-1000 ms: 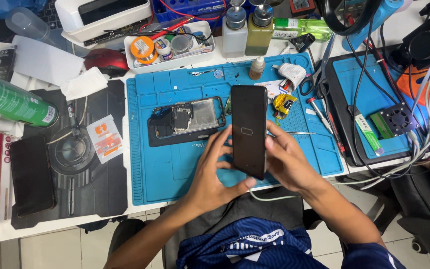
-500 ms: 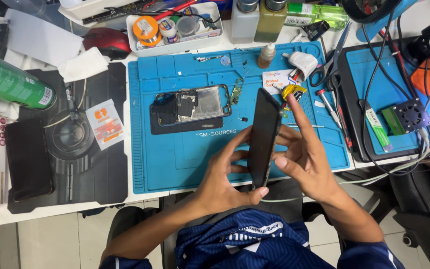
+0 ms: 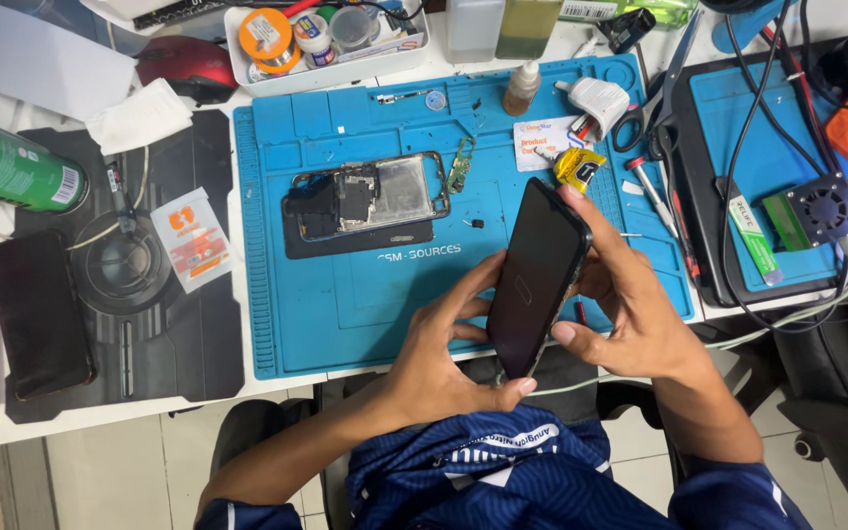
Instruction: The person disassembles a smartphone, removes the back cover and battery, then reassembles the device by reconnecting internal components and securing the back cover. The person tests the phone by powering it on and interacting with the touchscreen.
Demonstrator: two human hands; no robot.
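Black phone screen panel held tilted between both hands | left hand grips lower edge | right hand clasps far edge | above blue repair mat

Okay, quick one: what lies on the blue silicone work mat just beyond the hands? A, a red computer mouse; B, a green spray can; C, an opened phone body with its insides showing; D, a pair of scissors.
C: the opened phone body with exposed parts lies on the blue silicone work mat, beyond the left hand and right hand, which hold a black phone screen panel.
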